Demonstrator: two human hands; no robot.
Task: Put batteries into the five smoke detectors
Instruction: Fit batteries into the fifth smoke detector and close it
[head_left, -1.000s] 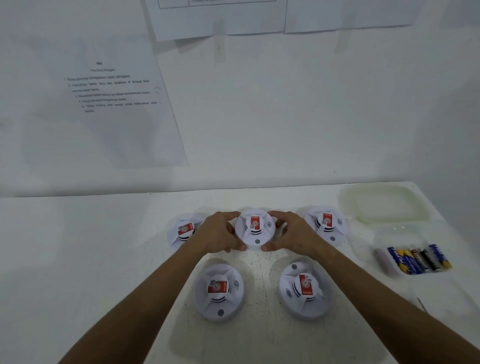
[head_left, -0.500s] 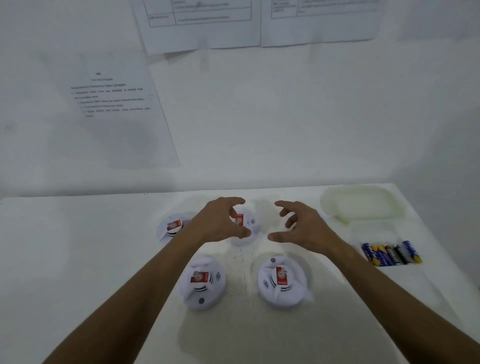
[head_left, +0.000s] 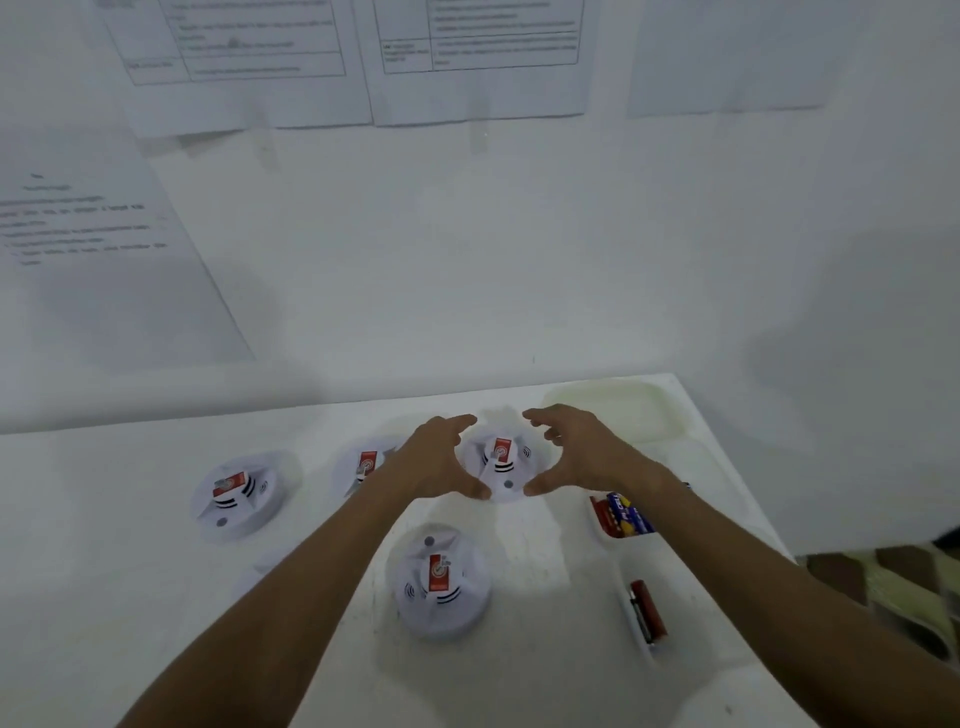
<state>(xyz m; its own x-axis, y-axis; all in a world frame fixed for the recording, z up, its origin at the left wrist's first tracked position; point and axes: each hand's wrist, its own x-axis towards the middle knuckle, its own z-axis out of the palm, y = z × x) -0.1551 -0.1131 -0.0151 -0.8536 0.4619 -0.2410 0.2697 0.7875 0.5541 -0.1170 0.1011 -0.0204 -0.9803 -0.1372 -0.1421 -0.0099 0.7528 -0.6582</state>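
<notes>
no text reads clearly: print on the wall papers (head_left: 239, 57), the detectors' red labels (head_left: 503, 450) and the batteries (head_left: 626, 517) is blurred.

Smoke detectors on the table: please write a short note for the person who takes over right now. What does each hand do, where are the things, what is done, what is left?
Left hand and right hand: both open, cupped either side of the far detector, holding nothing; contact with it is unclear.
Other detectors: one near, one at far left, one partly behind the left forearm. A fifth is mostly hidden under that arm.
Batteries lie in the clear tray on the right; one red battery lies apart, nearer.
Done: no open detector is visible.
Left: probably all five.
</notes>
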